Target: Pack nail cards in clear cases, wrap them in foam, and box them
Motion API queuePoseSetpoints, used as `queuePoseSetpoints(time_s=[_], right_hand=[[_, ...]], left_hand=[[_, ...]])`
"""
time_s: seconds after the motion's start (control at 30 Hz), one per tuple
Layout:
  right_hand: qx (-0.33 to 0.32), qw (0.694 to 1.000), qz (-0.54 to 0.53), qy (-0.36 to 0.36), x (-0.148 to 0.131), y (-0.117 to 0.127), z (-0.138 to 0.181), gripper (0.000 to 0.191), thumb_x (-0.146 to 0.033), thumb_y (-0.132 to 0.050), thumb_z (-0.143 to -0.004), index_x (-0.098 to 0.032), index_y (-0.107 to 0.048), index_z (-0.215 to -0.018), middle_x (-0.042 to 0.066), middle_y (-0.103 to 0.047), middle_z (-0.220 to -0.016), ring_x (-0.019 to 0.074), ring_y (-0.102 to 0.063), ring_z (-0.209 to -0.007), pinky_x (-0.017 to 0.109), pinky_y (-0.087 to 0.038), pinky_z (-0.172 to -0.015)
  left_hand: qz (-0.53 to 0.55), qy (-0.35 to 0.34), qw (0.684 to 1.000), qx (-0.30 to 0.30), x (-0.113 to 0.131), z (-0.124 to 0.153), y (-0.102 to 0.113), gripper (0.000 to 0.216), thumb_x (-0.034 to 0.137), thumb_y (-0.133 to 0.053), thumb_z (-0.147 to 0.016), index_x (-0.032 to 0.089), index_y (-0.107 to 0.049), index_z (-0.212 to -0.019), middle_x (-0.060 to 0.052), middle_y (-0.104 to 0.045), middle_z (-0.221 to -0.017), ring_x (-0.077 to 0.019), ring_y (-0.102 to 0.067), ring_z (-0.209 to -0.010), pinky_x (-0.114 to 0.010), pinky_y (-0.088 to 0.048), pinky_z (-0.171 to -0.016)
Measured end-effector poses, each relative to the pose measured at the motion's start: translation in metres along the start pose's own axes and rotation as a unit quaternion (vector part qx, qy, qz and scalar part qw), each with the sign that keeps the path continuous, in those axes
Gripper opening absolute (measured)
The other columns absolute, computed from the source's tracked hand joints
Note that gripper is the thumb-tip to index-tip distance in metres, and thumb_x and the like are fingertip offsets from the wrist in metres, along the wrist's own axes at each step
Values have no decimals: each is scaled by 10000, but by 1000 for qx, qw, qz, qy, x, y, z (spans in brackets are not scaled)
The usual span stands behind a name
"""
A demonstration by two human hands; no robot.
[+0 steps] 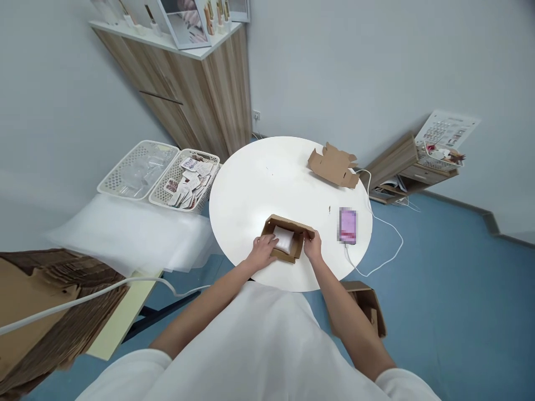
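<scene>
On the round white table (pixel 246 195), close to my body, lies a small brown cardboard box (pixel 297 248) with its top unfolded. Inside it rests a white, soft-looking packet (pixel 284 238). My left hand (pixel 262 252) is closed over the left end of the box, with its fingertips reaching in against the packet. At the right end, my right hand (pixel 312 245) grips the cardboard wall or flap between bent fingers and thumb. Part of the box's left side is hidden under my left hand.
An unfolded cardboard box (pixel 334 166) lies at the table's far right. Nearer is a blurred purple-screened device (pixel 348 225) on a white cable. Left stand white baskets (pixel 152 195), one with cards, beside plastic sheets (pixel 137 225) and stacked cardboard (pixel 79 312). An open carton (pixel 371 298) stands below right.
</scene>
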State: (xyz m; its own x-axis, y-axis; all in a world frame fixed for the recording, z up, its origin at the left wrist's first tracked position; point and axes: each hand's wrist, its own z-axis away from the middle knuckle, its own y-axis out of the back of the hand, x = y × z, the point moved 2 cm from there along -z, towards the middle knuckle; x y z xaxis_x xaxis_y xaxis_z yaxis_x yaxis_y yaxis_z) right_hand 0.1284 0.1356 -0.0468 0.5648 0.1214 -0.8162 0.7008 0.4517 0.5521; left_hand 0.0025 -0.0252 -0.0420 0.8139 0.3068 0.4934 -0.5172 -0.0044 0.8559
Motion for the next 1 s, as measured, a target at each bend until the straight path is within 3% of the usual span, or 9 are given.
queuePoseSetpoints(time_s=[0.1, 0.23, 0.33, 0.47, 0.6, 0.73, 0.87, 1.0], right_hand=[[-8, 999, -15, 33, 2, -2, 0, 267, -237, -381, -777, -211, -556, -977, 58, -531, -971, 193, -521, -915, 343, -441, -793], [-12, 997, -37, 71, 5, -3, 1, 304, -163, -372, -752, -217, -571, -975, 47, -520, -988, 175, -510, -940, 339, -434, -814], [-16, 996, -34, 76, 7, -2, 2, 315, -157, -369, -755, -217, -573, -988, 48, -523, -993, 171, -509, -941, 344, -431, -822], [-18, 996, -32, 79, 8, -2, 1, 324, -156, -366, -765, -220, -569, -1009, 51, -522, -1024, 169, -503, -962, 341, -428, -831], [-18, 995, -34, 89, 8, -2, 2, 319, -149, -374, -759, -221, -574, -996, 50, -530, -1025, 175, -500, -973, 347, -427, -832], [-36, 992, -40, 113, 6, -3, 1, 295, -167, -379, -769, -217, -571, -987, 55, -530, -1003, 183, -510, -947, 355, -436, -807], [-41, 995, -20, 89, 6, -3, -1, 256, -227, -369, -802, -207, -567, -963, 54, -538, -933, 191, -515, -882, 372, -437, -780], [-59, 994, -9, 96, 4, -3, -1, 263, -211, -362, -802, -215, -565, -970, 50, -521, -943, 187, -504, -904, 356, -431, -783]], left_hand=[[33, 47, 996, 64, -9, 3, 1, 725, 332, -648, -645, 257, -315, -1285, -127, -312, -1331, -326, -259, -1240, -458, -256, -965], [140, 149, 969, 138, -28, -3, 5, 1094, 457, -700, -556, 172, -25, -1368, -197, -96, -1402, -347, -180, -1279, -464, -297, -960], [210, 198, 945, 151, -45, -15, 8, 924, 426, -621, -656, 148, -90, -1359, -205, -167, -1379, -299, -288, -1243, -424, -344, -933], [226, 212, 940, 140, -60, -26, 8, 408, 337, -484, -763, 133, -498, -1116, -147, -479, -1163, -262, -423, -1135, -394, -352, -916], [218, 228, 938, 141, -67, -26, 5, 216, 236, -514, -723, 143, -586, -904, -90, -583, -929, -207, -553, -877, -325, -435, -757], [204, 213, 949, 109, -66, -28, 6, 208, 120, -469, -702, 165, -569, -879, -31, -581, -773, -157, -546, -696, -277, -442, -642], [153, 157, 967, 127, -60, -29, 11, 327, 89, -449, -702, 174, -505, -1013, -57, -566, -919, -165, -533, -763, -290, -435, -681], [160, 138, 971, 114, -54, -25, 11, 538, 91, -463, -701, 199, -328, -1210, -47, -551, -952, -145, -536, -697, -280, -437, -630]])
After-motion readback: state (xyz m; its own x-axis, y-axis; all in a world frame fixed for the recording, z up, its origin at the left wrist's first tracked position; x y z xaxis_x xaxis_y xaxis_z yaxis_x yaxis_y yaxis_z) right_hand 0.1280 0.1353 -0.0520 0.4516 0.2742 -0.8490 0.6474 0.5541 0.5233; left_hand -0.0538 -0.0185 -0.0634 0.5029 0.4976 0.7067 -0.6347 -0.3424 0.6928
